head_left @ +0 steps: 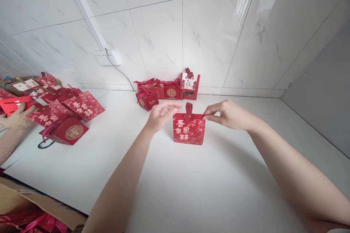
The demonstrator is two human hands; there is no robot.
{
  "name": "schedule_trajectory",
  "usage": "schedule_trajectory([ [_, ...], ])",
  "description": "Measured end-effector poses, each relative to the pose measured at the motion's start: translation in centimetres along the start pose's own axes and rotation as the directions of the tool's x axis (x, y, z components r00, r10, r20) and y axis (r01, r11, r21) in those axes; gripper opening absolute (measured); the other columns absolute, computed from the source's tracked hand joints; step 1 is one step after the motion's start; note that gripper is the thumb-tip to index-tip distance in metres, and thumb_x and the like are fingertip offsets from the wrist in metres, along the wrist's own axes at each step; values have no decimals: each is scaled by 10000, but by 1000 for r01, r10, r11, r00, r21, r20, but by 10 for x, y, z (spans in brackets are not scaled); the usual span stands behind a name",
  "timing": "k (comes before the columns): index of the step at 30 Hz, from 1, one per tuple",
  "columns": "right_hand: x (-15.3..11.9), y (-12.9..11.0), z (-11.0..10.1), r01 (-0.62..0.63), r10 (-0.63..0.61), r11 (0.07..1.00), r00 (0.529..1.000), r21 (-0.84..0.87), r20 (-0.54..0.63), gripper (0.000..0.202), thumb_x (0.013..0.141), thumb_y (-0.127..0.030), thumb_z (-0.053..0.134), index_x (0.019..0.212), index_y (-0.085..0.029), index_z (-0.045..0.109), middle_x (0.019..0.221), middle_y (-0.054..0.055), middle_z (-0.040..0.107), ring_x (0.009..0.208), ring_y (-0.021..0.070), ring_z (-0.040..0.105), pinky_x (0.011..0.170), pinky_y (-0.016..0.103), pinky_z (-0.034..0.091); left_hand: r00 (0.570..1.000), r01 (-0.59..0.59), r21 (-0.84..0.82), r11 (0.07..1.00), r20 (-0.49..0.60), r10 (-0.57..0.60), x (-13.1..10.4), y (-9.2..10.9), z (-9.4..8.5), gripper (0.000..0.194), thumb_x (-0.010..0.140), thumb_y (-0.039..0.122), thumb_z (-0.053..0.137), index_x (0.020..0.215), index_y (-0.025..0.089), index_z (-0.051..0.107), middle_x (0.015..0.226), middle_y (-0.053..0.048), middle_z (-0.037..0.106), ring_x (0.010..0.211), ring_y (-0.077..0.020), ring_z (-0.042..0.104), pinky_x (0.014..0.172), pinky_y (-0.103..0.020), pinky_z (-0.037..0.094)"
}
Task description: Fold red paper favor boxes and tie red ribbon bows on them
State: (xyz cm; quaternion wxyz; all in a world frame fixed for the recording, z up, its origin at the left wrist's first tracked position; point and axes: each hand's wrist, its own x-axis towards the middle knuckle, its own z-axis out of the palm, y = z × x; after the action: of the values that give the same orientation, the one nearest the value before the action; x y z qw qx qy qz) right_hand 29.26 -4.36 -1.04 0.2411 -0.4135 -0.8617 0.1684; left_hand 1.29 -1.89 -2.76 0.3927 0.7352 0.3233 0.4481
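A red gift box (189,131) with pale lettering and flower print stands upright on the white table in front of me. A dark red loop strap (189,108) with a flower-shaped tab and gold stud rises from its top. My right hand (225,114) pinches the box's top right corner between thumb and fingers. My left hand (164,114) is at the top left corner, its fingers stretched out and apart from the thumb. Whether those fingertips touch the box is hard to see.
Against the tiled wall stand several ribboned red boxes (147,99) and a box with a window (189,86). More red boxes (72,131) pile up at the left, where another person's hand (20,116) holds a red piece. A cardboard carton (54,207) sits below the table's left edge.
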Motion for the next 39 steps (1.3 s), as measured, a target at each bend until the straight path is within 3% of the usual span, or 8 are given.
schedule_trajectory([
  [2, 0, -3, 2, 1, 0, 1000, 1000, 9, -20, 165, 896, -364, 567, 902, -309, 722, 862, -7, 752, 731, 206, 676, 626, 340, 500, 989, 56, 173, 983, 124, -78, 3, 25, -6, 286, 795, 413, 678, 990, 216, 746, 1038, -68, 739, 980, -233, 682, 943, -396, 515],
  [4, 0, -8, 4, 9, -6, 999, 996, 37, -93, 161, 892, -369, 581, 978, -305, 701, 962, 9, 746, 841, 231, 690, 656, 355, 522, 984, 43, 301, 953, 152, -93, 4, 39, -6, 212, 803, 346, 669, 964, 248, 766, 995, -42, 752, 976, -235, 682, 914, -390, 529],
  [10, 3, -17, 21, 225, -195, 968, 952, 110, -234, 211, 930, -281, 537, 1108, -300, 649, 1110, 25, 699, 995, 223, 658, 828, 386, 550, 993, -70, 496, 865, 115, 15, 1, 36, 9, 220, 821, 242, 623, 992, 269, 758, 940, -7, 749, 846, -202, 678, 618, -269, 505],
  [19, 9, 2, 50, 168, -98, 972, 926, 165, -366, 169, 924, -334, 562, 1028, -294, 690, 1021, 26, 734, 862, 211, 687, 605, 330, 556, 991, -104, 476, 873, 126, 50, 0, 26, 10, 191, 860, 247, 585, 958, 238, 749, 917, -9, 747, 810, -175, 669, 688, -273, 520],
  [23, 8, 2, 48, 216, -149, 963, 923, 159, -355, 159, 930, -301, 553, 1005, -269, 690, 997, 35, 735, 860, 196, 682, 703, 329, 558, 988, -94, 463, 881, 150, 26, 0, 26, 7, 186, 867, 245, 572, 950, 242, 738, 935, 1, 746, 832, -168, 673, 704, -269, 527],
  [27, 7, 1, 47, 180, -119, 967, 944, 179, -309, 137, 923, -289, 553, 950, -232, 675, 897, 35, 729, 723, 156, 650, 562, 259, 514, 991, -50, 451, 891, 132, -11, -1, 28, 11, 147, 861, 276, 583, 942, 229, 697, 940, 1, 735, 867, -163, 676, 773, -286, 533],
  [31, 5, -3, 47, 154, -94, 970, 952, 190, -291, 122, 921, -273, 547, 941, -219, 655, 840, 24, 712, 634, 122, 595, 491, 219, 467, 994, 53, 384, 922, 67, -85, -2, 28, 20, 309, 812, 359, 663, 1093, 231, 651, 985, -20, 734, 925, -184, 678, 854, -320, 520],
  [39, 4, -19, 47, 124, -50, 956, 962, 266, -268, 126, 923, -286, 552, 944, -220, 657, 875, 16, 711, 714, 135, 623, 609, 248, 507, 954, 157, 295, 943, 203, -222, 0, 25, 23, 265, 809, 404, 645, 958, 194, 708, 944, -22, 716, 869, -189, 652, 746, -284, 499],
])
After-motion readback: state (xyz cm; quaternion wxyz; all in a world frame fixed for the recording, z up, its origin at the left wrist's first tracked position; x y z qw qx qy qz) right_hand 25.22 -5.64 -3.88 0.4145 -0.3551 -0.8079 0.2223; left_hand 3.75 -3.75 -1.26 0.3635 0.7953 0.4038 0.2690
